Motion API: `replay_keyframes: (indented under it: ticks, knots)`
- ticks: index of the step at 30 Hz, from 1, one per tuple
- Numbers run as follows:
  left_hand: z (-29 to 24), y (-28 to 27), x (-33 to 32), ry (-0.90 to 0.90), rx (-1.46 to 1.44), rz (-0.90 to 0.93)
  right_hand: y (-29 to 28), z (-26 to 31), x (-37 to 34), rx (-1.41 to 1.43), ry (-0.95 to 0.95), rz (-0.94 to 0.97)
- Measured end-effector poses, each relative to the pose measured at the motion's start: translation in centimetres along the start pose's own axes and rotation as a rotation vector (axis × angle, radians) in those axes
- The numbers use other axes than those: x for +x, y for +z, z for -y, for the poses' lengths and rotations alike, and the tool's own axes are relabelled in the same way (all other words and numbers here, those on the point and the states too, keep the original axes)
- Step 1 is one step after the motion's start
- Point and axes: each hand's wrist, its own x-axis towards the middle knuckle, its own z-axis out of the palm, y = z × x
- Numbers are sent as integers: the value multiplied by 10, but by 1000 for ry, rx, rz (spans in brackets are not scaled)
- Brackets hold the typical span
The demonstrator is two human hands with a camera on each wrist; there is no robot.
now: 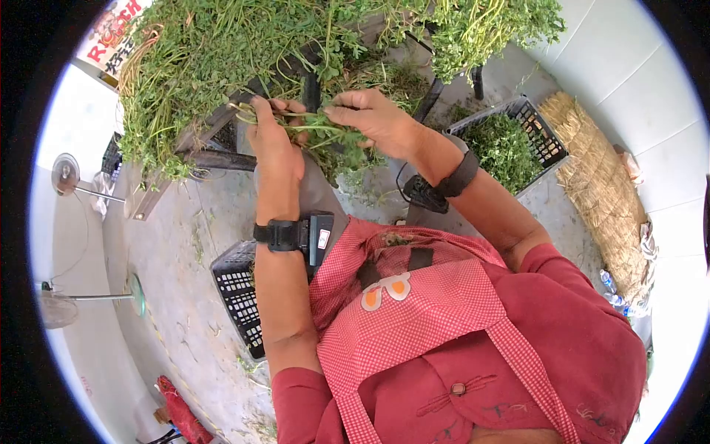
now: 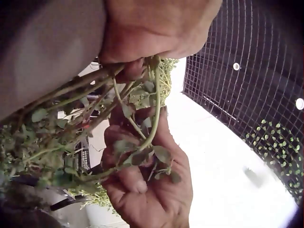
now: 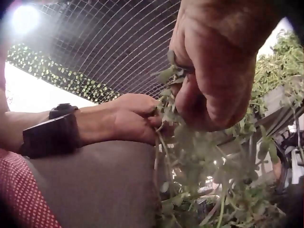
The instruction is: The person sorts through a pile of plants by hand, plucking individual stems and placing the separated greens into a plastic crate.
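Observation:
My left hand (image 1: 277, 144) grips a small bunch of leafy green stems (image 1: 322, 132) in front of the heaped table. Their cut ends poke out past the thumb in the head view. Across from it, my right hand (image 1: 381, 124) pinches a leafy sprig of the same bunch between thumb and fingers. One pale green stem (image 2: 157, 104) bends down from the left hand (image 2: 159, 31) toward the right hand (image 2: 156, 190) in the left wrist view. Leaves (image 3: 171, 76) show at the right hand's fingertips in the right wrist view, and more foliage hangs below.
A big heap of greens (image 1: 214, 59) covers the dark-framed table ahead. To the right stand a black crate (image 1: 551, 152) of greens and a rolled straw mat (image 1: 599, 192). Another black crate (image 1: 238, 296) is by the left forearm. Loose bits litter the floor (image 1: 177, 251).

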Motion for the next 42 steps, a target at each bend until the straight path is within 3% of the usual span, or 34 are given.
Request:
replay_keyframes:
  ticks: [2,6,8,9,11,12,14,15,17,20,21,23,24,26,27,28,30,32,34,35,37,42]
  knots:
    - [1,-2,2,14,42,40,4,4,-5,105,137,62]
    - [2,-3,2,36,74,65,4,-2,-2,50,162,119]
    - [2,-1,2,30,88,30,5,-16,6,-143,-60,109]
    - [2,0,1,30,87,30,7,-18,8,-144,-60,109]
    - [1,2,-2,28,112,9,9,-21,9,-446,-344,31]
    - [0,2,-2,28,110,7,9,-15,8,-446,-343,32]
    - [0,1,-2,53,89,31,9,2,5,-847,-209,40]
    - [2,1,0,51,87,30,11,0,2,-849,-207,42]
    - [7,0,5,141,212,-59,23,-6,-10,-942,-580,-6]
    - [17,-2,13,193,198,-66,26,5,-28,-924,-674,-38]
    - [5,3,7,103,141,-169,27,16,-40,-929,-679,-30]
    - [4,-5,13,120,80,-166,23,34,-70,-672,-681,102]
    - [5,-10,17,133,35,-151,16,32,-75,-673,-667,99]
    - [7,-12,26,200,-47,-133,0,35,-64,140,-56,106]
    - [4,-12,22,107,-78,-110,-7,35,-54,293,-23,166]
    - [2,-12,19,13,-109,-87,-8,32,-50,292,-24,170]
    - [1,-12,21,-4,-139,-67,-10,25,-42,231,-38,124]
    - [4,-14,21,-33,-166,-49,-10,20,-37,227,-26,210]
    - [2,-15,20,-69,-235,13,2,18,-29,-308,-201,-19]
    - [2,-14,19,-67,-234,14,3,14,-23,-306,-203,-18]
    - [1,-8,15,-82,-202,-32,6,11,-12,-626,-694,-77]
    - [2,-7,12,-24,-86,6,28,9,-2,-773,-506,-162]
